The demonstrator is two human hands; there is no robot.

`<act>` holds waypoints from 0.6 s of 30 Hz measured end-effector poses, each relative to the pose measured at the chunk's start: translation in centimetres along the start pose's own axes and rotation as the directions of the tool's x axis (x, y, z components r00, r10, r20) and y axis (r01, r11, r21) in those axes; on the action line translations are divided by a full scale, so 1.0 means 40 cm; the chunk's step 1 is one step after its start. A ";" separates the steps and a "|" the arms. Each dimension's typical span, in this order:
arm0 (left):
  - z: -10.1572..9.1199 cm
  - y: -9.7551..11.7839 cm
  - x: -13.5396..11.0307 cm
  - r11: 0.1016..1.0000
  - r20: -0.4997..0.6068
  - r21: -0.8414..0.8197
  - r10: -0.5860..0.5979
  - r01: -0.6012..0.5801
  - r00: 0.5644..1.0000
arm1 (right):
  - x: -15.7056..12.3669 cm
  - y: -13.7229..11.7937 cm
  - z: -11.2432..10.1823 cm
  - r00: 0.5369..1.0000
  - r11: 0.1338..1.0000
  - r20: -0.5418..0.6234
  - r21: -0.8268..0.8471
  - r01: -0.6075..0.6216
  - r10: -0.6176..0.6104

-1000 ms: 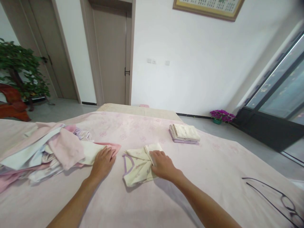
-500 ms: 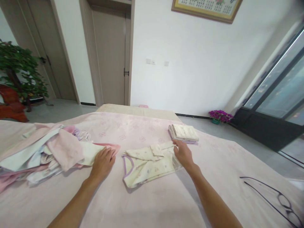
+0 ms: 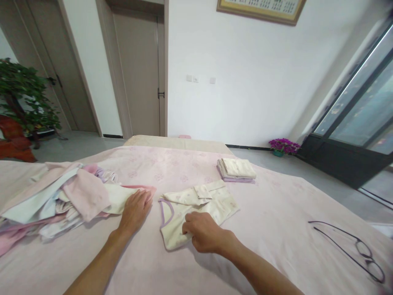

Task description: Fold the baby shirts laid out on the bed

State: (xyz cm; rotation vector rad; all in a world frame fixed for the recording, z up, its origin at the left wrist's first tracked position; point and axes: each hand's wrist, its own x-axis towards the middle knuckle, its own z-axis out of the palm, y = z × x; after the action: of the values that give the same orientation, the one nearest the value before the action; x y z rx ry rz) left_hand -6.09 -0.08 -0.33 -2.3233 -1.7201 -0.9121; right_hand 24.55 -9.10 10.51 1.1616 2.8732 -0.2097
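head | cream shirt point(image 3: 222, 200) partly beneath right hand's grip point(image 3: 202, 231) | purple neckline point(image 3: 172, 212) leftward

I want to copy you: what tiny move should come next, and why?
Maybe the right hand should fold the shirt in from its near side: the far sleeve lies folded over, and that hand is at the near side.

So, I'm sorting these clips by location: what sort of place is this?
Probably a room in a home: a heap of clothes on a pink floral cloth, a framed picture on the white wall and a leafy plant suggest it.
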 end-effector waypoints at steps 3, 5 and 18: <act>0.006 0.045 0.021 0.987 0.009 -0.157 0.036 -0.035 0.999 | -0.054 -0.029 0.010 0.999 0.999 0.011 0.004 0.034 -0.034; 0.015 0.096 0.041 0.968 0.065 -0.247 0.066 -0.048 0.996 | -0.074 -0.043 0.023 0.999 0.999 0.006 0.003 0.037 -0.037; 0.001 0.166 0.152 0.240 0.380 -0.755 -0.598 0.610 0.705 | -0.154 0.114 -0.085 0.925 0.945 -0.193 0.038 -0.326 0.327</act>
State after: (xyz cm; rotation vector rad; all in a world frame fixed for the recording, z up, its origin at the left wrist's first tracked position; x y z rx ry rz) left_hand 1.00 2.66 4.51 -1.8769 -2.7001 -2.3867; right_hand 32.21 -9.63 13.88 1.7281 2.7736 -0.0941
